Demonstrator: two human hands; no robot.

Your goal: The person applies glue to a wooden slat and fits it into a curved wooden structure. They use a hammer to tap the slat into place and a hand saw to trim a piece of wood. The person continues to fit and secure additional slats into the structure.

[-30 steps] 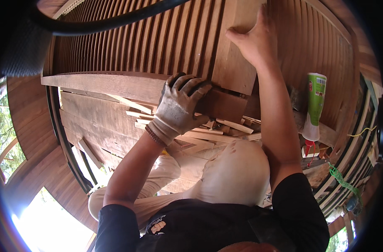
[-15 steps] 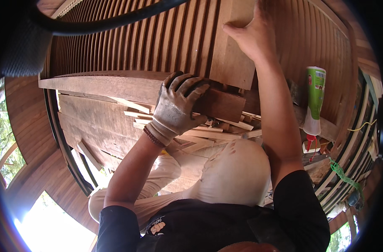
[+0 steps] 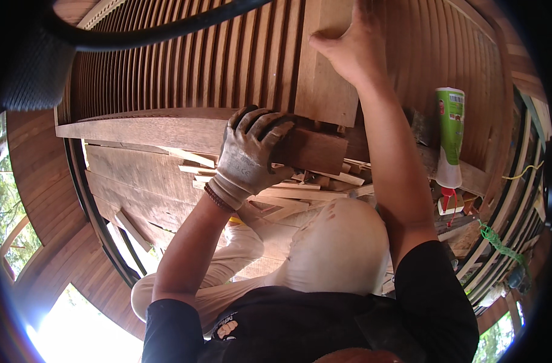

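Note:
My left hand (image 3: 247, 148), in a grey-white work glove with dark fingertips, is closed over a brown wooden rail (image 3: 152, 132). Its fingers wrap over the top near the rail's thick right end. My bare right hand (image 3: 354, 51) is farther off, resting on a wide wooden board (image 3: 328, 88) that runs away from me. The thumb lies spread across the board, and the other fingers are partly cut off by the top edge. Behind the rail, a slatted wooden panel (image 3: 191, 69) extends on both sides of the board.
A green and white squeeze bottle (image 3: 450, 130) with a red nozzle lies right of my right forearm. Thin wood offcuts (image 3: 300, 192) are scattered below the rail. Green cord (image 3: 498, 242) hangs at the right. My bent knee (image 3: 342, 245) is between my arms. A dark strap (image 3: 161, 36) crosses the upper left.
The view has shifted slightly, so the board, rail and bottle appear a little farther left. My right hand appears farther left with the board; my left hand keeps its hold on the rail.

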